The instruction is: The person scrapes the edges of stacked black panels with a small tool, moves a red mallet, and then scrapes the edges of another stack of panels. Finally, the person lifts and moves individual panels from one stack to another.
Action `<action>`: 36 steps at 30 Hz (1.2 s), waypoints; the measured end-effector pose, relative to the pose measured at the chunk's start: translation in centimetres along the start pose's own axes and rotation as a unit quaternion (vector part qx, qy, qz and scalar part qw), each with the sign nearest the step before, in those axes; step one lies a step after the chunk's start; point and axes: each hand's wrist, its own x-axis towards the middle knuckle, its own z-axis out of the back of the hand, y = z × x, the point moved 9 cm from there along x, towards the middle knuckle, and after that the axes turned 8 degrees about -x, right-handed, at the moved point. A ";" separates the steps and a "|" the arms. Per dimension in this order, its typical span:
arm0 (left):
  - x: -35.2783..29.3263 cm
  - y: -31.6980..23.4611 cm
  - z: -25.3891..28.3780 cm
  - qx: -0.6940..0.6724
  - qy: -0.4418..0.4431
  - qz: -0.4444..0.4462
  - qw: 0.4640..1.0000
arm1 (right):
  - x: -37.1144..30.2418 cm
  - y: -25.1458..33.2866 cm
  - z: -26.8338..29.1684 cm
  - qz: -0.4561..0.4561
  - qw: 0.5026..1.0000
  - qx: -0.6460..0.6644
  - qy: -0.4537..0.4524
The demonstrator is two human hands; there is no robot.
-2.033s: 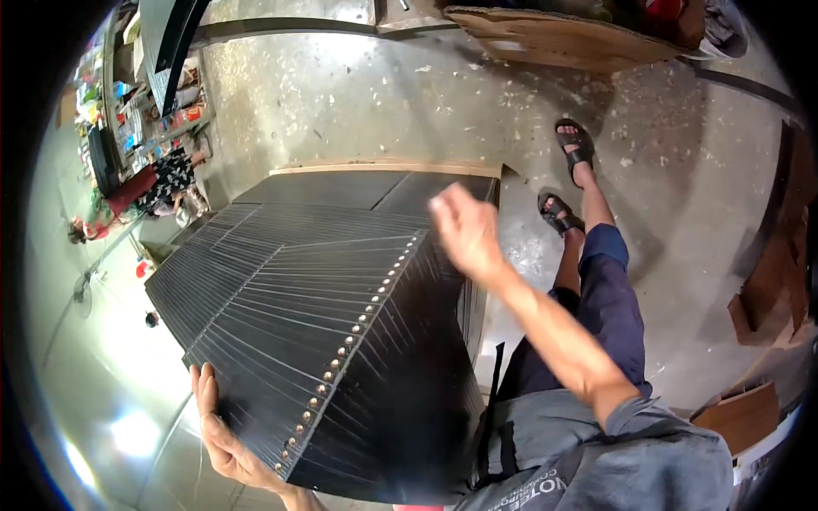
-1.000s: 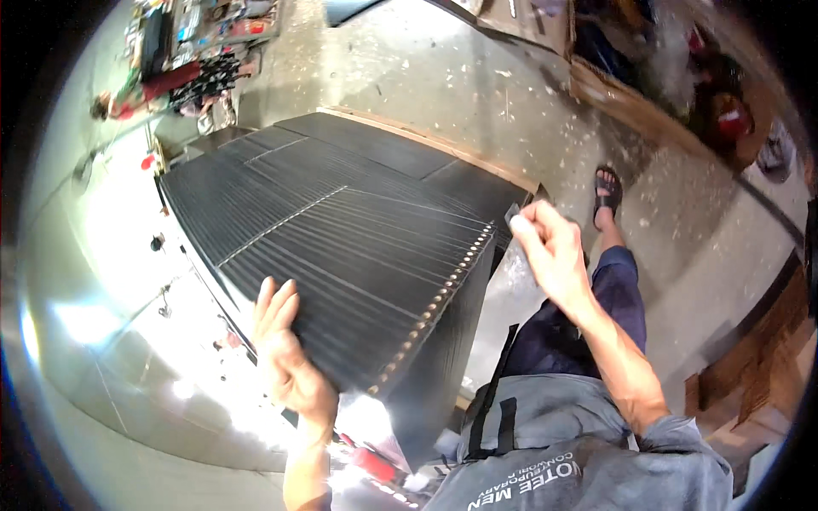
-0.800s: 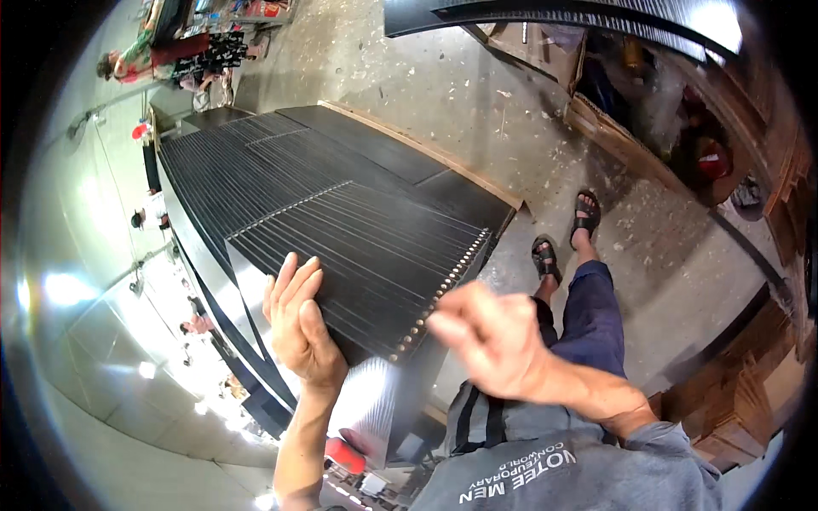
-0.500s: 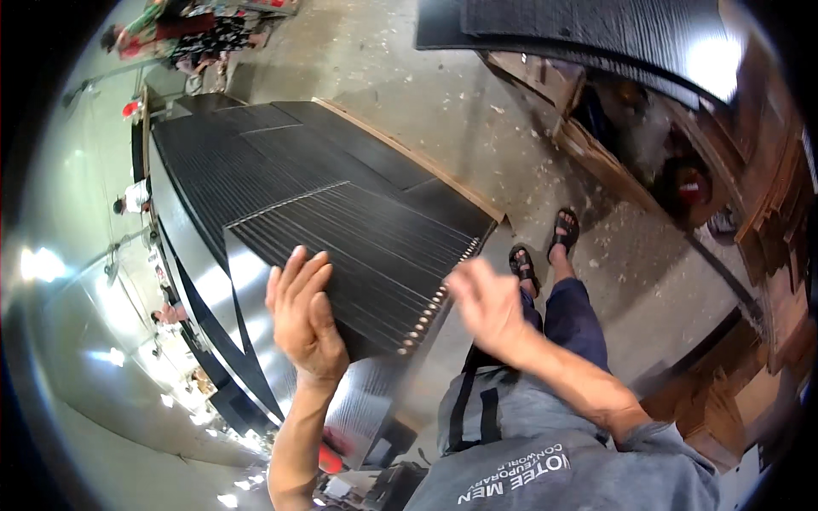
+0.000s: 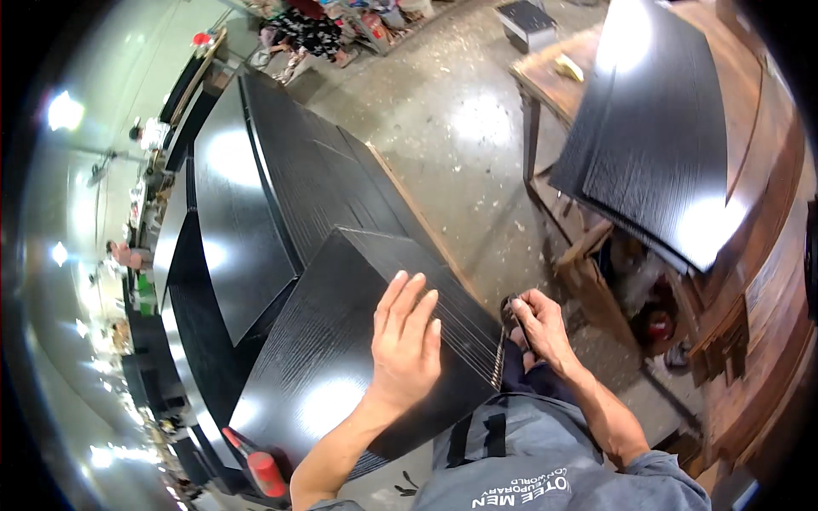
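Note:
A glossy black sheet (image 5: pixel 456 387) with fine parallel lines lies in front of me on a stack of similar black sheets (image 5: pixel 298 162). Along its right end runs a short row of small pale bumps (image 5: pixel 497 364). My left hand (image 5: pixel 405 349) is over the sheet, fingers stretched out and nothing in them; whether it touches the surface I cannot tell. Just beyond the bumpy edge is my right hand (image 5: pixel 543 328), its fingers curled and the thumb pressed against them. A small dark bit shows at its fingertips, too small to name.
At the right, another shiny black sheet (image 5: pixel 665 111) lies over a wooden bench (image 5: pixel 550 77) with a small yellow thing (image 5: pixel 569 68) on it. A red cylindrical object (image 5: pixel 266 473) stands at the lower left. Other people are in the background, one in white (image 5: pixel 155 134).
The view has turned, bringing the right-hand bench further in. My right hand has moved off the bumpy edge, further right. My left hand stays outstretched over the black sheet.

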 end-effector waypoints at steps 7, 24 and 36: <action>0.7 1.7 3.3 0.008 -0.088 0.041 0.995 | 1.8 5.8 -1.6 0.017 0.997 -0.043 0.057; 15.9 5.1 -8.0 -0.255 -0.007 0.239 0.937 | 2.7 18.5 10.2 0.129 0.988 0.042 0.069; 18.0 1.9 -28.1 -0.274 0.089 0.325 0.901 | 8.1 18.6 16.1 0.108 0.994 0.031 0.011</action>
